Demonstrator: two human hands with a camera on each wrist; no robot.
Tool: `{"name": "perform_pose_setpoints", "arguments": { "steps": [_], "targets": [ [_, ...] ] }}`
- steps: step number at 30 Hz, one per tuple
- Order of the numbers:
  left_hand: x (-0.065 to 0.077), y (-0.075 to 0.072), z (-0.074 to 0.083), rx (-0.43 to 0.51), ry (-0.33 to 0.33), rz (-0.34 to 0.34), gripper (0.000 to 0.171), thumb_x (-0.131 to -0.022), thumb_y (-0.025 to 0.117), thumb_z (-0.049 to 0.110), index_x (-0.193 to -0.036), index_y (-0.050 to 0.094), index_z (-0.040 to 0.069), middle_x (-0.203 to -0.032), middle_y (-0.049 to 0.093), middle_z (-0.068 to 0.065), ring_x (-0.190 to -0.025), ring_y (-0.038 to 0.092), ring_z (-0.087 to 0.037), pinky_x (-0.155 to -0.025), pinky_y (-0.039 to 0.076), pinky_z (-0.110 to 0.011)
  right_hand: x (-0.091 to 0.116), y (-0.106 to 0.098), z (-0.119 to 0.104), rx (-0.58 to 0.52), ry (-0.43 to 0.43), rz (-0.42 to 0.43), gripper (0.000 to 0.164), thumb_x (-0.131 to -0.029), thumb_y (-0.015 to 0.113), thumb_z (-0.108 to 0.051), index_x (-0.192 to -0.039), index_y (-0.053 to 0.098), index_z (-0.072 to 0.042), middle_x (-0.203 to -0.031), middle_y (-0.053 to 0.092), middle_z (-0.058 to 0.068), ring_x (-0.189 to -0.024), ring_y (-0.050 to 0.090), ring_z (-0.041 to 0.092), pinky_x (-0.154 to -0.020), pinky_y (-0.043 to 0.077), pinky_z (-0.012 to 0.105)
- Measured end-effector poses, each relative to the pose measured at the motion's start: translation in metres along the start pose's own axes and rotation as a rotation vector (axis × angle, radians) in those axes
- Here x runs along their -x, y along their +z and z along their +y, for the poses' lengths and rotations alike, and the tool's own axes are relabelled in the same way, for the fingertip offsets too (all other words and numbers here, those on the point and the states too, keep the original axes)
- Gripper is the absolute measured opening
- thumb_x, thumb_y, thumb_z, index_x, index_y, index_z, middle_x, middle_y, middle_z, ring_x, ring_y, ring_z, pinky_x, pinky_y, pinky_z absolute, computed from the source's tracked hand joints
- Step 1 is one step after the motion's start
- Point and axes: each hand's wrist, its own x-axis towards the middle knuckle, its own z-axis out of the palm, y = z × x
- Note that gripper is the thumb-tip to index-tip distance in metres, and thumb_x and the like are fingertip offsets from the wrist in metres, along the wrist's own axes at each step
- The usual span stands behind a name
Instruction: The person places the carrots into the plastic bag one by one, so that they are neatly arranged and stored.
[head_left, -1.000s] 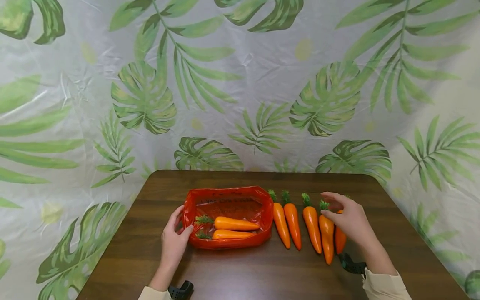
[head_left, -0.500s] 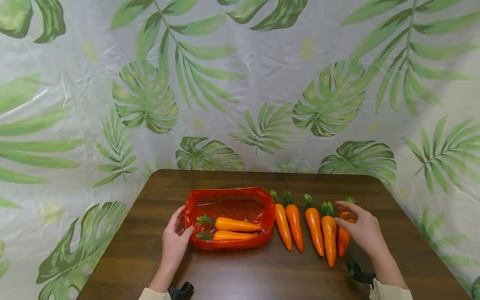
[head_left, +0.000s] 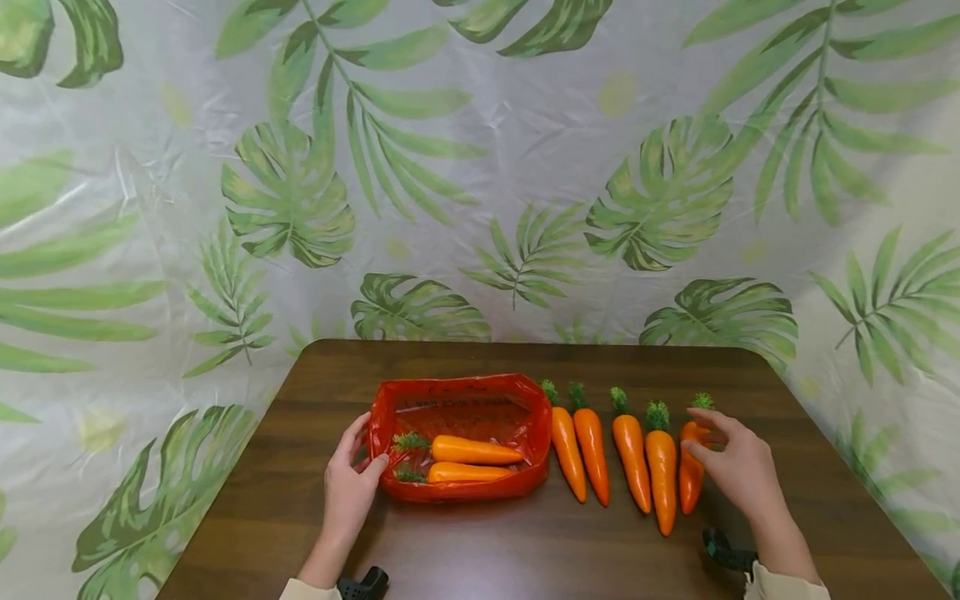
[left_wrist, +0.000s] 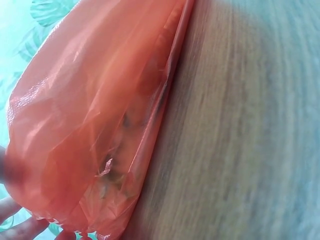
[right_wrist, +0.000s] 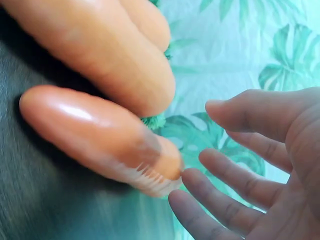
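An open red plastic bag [head_left: 457,493] lies on the table with two carrots inside, an upper carrot [head_left: 476,450] and a lower carrot [head_left: 468,472]. My left hand [head_left: 352,479] holds the bag's left end, thumb at the front corner and fingers round the back. In the left wrist view the bag's red film [left_wrist: 90,115] fills much of the picture, fingertips at its lower edge. My right hand [head_left: 742,467] hovers beside the rightmost carrot [head_left: 691,475], thumb and fingers spread apart. The right wrist view has those fingertips close to that carrot's thick end [right_wrist: 100,130], nothing between them.
Several more carrots with green tops stand in a row right of the bag, among them one beside the bag [head_left: 567,454] and a longer one [head_left: 662,479]. The dark wooden table [head_left: 480,550] ends at a leaf-patterned sheet [head_left: 525,167] behind.
My right hand has moved right, from over the second carrot from the right to beside the rightmost one. The left hand stays at the bag.
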Motion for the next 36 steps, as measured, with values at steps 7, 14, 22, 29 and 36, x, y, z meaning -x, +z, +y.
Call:
{"name": "perform_pose_setpoints", "arguments": {
  "steps": [7, 14, 22, 29, 36],
  "targets": [
    [0.001, 0.001, -0.001, -0.013, 0.008, 0.003, 0.062, -0.089, 0.070, -0.004, -0.145, 0.052, 0.016, -0.145, 0.054, -0.014, -0.134, 0.048, -0.038, -0.101, 0.045, -0.060, 0.002, 0.003, 0.011, 0.045, 0.044, -0.013, 0.054, -0.088, 0.078, -0.024, -0.136, 0.061, -0.006, -0.127, 0.060, 0.028, -0.104, 0.064, 0.045, -0.072, 0.054, 0.055],
    [0.004, 0.000, -0.002, -0.026, -0.001, 0.009, 0.065, -0.087, 0.071, -0.006, -0.145, 0.052, 0.015, -0.143, 0.056, -0.015, -0.133, 0.049, -0.037, -0.099, 0.047, -0.060, 0.006, 0.008, 0.017, 0.065, 0.059, -0.046, 0.059, -0.087, 0.079, -0.025, -0.137, 0.058, -0.004, -0.124, 0.057, 0.030, -0.100, 0.065, 0.044, -0.071, 0.054, 0.056],
    [0.001, 0.001, 0.001, -0.005, 0.009, -0.001, 0.062, -0.089, 0.070, -0.004, -0.145, 0.051, 0.016, -0.144, 0.055, -0.014, -0.134, 0.049, -0.036, -0.100, 0.046, -0.059, 0.003, 0.011, 0.018, 0.067, 0.072, -0.063, 0.065, -0.085, 0.081, -0.028, -0.138, 0.055, -0.002, -0.127, 0.056, 0.029, -0.089, 0.068, 0.035, -0.063, 0.054, 0.044],
    [0.002, 0.002, 0.002, -0.002, 0.006, -0.005, 0.062, -0.089, 0.070, -0.002, -0.145, 0.051, 0.016, -0.146, 0.053, -0.013, -0.135, 0.048, -0.035, -0.102, 0.045, -0.059, 0.002, 0.013, 0.022, 0.067, 0.104, -0.124, 0.073, -0.086, 0.080, -0.030, -0.145, 0.048, 0.000, -0.133, 0.054, 0.030, -0.081, 0.066, 0.024, -0.063, 0.051, 0.039],
    [0.001, 0.003, -0.001, -0.002, 0.021, 0.003, 0.063, -0.089, 0.070, -0.004, -0.146, 0.051, 0.015, -0.146, 0.053, -0.014, -0.134, 0.049, -0.037, -0.102, 0.045, -0.060, 0.002, 0.012, 0.022, 0.065, 0.158, -0.174, 0.080, -0.088, 0.077, -0.035, -0.149, 0.040, 0.000, -0.135, 0.053, 0.033, -0.111, 0.053, 0.053, -0.084, 0.045, 0.064]
  ]
}}
